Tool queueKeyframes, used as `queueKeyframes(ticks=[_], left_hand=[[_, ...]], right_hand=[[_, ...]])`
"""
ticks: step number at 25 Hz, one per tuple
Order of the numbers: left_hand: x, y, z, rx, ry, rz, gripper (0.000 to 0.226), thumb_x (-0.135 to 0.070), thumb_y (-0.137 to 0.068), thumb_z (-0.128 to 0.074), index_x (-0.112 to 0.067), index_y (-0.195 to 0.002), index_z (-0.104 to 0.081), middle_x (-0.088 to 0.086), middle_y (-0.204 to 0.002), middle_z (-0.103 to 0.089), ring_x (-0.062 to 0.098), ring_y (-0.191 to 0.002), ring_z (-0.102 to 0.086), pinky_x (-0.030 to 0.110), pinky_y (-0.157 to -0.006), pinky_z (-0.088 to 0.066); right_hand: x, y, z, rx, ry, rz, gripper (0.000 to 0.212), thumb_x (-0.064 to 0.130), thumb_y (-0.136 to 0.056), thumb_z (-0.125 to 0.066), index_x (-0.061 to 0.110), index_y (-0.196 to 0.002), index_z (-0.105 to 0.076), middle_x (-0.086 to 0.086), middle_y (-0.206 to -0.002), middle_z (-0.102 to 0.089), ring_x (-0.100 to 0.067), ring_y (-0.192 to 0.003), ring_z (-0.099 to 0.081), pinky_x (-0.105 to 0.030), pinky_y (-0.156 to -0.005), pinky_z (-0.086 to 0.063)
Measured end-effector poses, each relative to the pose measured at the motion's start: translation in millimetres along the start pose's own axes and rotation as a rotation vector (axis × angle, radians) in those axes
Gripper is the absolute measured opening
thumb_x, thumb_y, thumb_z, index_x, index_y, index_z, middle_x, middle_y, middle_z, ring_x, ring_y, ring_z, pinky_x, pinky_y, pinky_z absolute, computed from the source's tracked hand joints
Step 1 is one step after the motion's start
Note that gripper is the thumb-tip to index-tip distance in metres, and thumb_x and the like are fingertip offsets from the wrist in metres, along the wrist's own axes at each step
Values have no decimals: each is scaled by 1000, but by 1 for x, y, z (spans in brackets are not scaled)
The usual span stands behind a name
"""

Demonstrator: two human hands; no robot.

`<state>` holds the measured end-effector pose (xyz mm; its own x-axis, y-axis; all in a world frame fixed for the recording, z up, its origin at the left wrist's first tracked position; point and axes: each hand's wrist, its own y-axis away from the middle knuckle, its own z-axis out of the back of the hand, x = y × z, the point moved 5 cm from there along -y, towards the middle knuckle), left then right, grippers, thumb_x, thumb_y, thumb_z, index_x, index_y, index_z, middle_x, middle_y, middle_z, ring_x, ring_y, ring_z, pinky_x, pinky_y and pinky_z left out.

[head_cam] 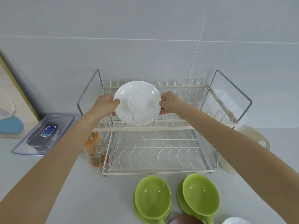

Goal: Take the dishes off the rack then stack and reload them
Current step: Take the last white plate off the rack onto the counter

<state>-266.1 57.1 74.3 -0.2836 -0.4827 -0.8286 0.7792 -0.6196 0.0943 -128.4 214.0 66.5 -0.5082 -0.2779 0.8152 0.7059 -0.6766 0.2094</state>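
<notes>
A plain white plate (pixel 137 102) stands in a cream wire dish rack (pixel 155 128) with chrome side frames. Two lime-green bowls (pixel 152 198) sit on matching green plates at lower centre. The bottle (pixel 93 149) is orange.

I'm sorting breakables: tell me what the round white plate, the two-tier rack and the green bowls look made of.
Round white plate: likely glazed ceramic; glossy, opaque.
Two-tier rack: thin metal wire, cream-coated, with bare chrome side frames.
Green bowls: smooth sheen; ceramic or plastic, unclear.
</notes>
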Motion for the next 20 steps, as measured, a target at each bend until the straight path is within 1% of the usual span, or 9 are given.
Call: queueKeyframes(ticks=[2,5,6,8,9,11,15,18,20], left_hand=[[-4,3,5,-41,60,-15,37,-9,-87,-42,-4,-122,-53,19,-120,-59,33,-103,-60,37,-85,-51],[-22,12,22,-167,95,-162,39,-7,-87,-42,-10,-123,-53,10,-111,-60,26,-101,-58,36,-84,-52],[-30,17,29,-215,113,-218,39,-6,-87,-42,-12,-124,-53,6,-108,-57,23,-99,-56,34,-79,-53],[-43,29,42,-292,171,-298,39,-4,-87,-43,-15,-125,-51,1,-107,-53,18,-95,-54,23,-61,-55],[-49,35,47,-306,196,-323,39,-4,-88,-43,-15,-124,-52,1,-107,-52,16,-93,-53,18,-53,-54],[-57,52,53,-291,237,-349,37,-4,-88,-44,-17,-122,-54,2,-106,-53,11,-87,-54,13,-46,-52],[-40,99,48,-218,362,-300,36,-2,-88,-45,-28,-110,-56,-4,-97,-59,10,-87,-57,10,-46,-51],[-3,139,33,-203,455,-203,36,-1,-88,-46,-24,-113,-56,3,-102,-59,13,-85,-58,12,-47,-52],[23,167,20,-176,485,-155,35,0,-88,-45,-24,-112,-57,3,-100,-60,12,-81,-58,13,-48,-53]], right_hand=[[2,3,3,-39,-64,26,41,-9,-81,-31,-5,-111,-58,-20,-104,-66,-34,-88,-67,-34,-75,-57],[13,13,11,-108,-260,84,43,-8,-81,-34,1,-117,-57,-15,-100,-62,-26,-83,-63,-30,-70,-57],[19,20,16,-134,-316,121,43,-7,-82,-35,3,-118,-57,-13,-99,-61,-25,-83,-63,-27,-66,-58],[30,35,26,-176,-375,191,41,-6,-81,-37,4,-116,-58,-12,-96,-62,-23,-80,-63,-22,-59,-59],[35,45,30,-185,-380,213,40,-5,-81,-38,4,-114,-60,-13,-95,-63,-22,-77,-64,-21,-58,-59],[40,64,35,-178,-378,226,39,-4,-81,-38,4,-112,-61,-12,-94,-64,-18,-70,-65,-21,-58,-59],[26,111,30,-128,-406,221,39,-4,-83,-38,8,-112,-61,-4,-82,-65,-12,-66,-65,-18,-55,-58],[-1,148,13,-79,-397,206,38,-3,-86,-39,11,-114,-60,0,-78,-65,-11,-68,-66,-20,-58,-59],[-24,171,-5,-28,-426,161,37,-1,-88,-38,15,-112,-61,-1,-78,-66,-8,-64,-67,-21,-57,-59]])
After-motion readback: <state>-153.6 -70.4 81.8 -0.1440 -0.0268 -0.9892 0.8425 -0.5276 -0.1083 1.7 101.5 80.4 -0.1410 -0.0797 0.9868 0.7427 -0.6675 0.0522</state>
